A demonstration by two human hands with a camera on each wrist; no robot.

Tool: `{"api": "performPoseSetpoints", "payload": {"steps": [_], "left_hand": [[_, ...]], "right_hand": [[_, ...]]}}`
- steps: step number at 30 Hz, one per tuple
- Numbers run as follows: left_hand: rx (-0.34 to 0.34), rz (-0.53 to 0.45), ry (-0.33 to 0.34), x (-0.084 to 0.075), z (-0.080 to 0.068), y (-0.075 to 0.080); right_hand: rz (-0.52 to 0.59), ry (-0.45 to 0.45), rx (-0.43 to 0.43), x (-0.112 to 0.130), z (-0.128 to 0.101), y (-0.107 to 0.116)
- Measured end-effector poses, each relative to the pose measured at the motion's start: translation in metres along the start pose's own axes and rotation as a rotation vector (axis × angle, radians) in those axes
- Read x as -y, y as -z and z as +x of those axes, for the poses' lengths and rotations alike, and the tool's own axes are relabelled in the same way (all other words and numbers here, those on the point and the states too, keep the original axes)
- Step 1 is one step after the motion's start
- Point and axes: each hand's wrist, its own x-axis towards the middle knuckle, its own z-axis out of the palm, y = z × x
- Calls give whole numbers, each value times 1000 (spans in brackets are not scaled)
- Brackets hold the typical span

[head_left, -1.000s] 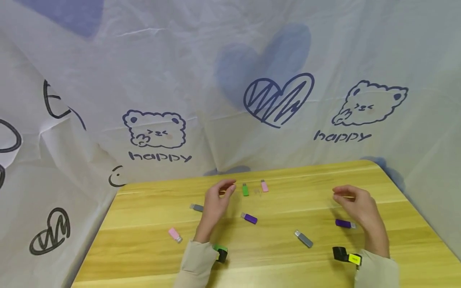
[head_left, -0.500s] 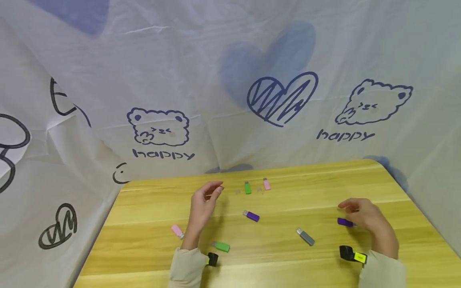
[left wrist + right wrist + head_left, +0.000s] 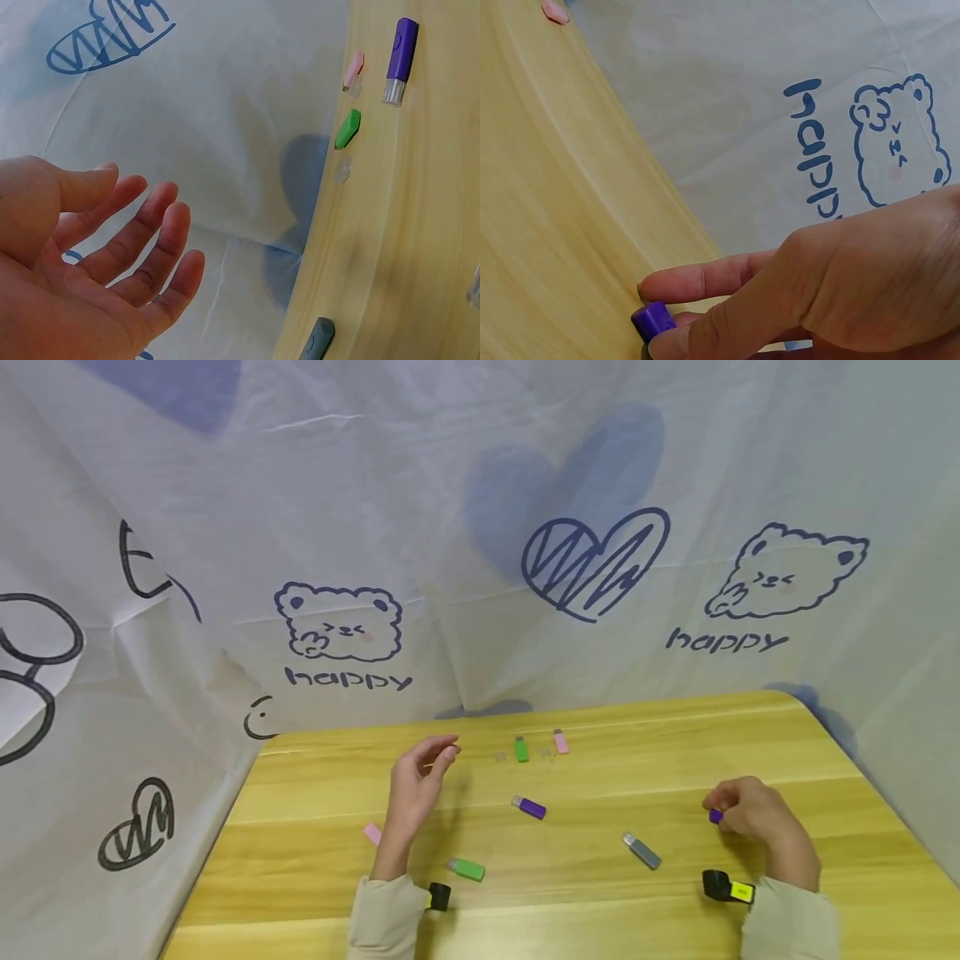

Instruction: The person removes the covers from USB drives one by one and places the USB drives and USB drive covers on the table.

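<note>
At the right of the table, my right hand [image 3: 763,817] pinches a purple USB stick [image 3: 716,816] between thumb and fingers. One purple end [image 3: 652,321] pokes out past the fingertips in the right wrist view, while the rest is hidden by the hand. My left hand [image 3: 415,783] hovers over the left part of the table, fingers loosely bent around nothing. Its forearm partly covers a pink USB stick [image 3: 372,834], and a green USB stick [image 3: 468,869] lies just right of the sleeve. Below that hand in the left wrist view, a grey USB stick [image 3: 319,339] shows.
Between the hands lie another purple USB stick [image 3: 531,807] and a grey one with a metal plug [image 3: 642,851]. Toward the back edge are a green stick [image 3: 522,749], a pink stick [image 3: 561,742] and small clear pieces [image 3: 501,757]. A printed cloth [image 3: 450,568] hangs behind the wooden table.
My right hand has come down and nearer onto the purple USB stick and now pinches it. My left hand has drawn left, away from the back green stick. The head view has shifted slightly.
</note>
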Motion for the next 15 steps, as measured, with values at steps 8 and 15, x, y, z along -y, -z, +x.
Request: {"api": "performPoseSetpoints", "payload": {"steps": [8,15], "left_hand": [[2,-44,3,-3,0,4],[7,-58,-11,-3,0,4]], "right_hand": [[36,-21,-14,1,0,-2],[44,-34,-28,8,-1,0]]}}
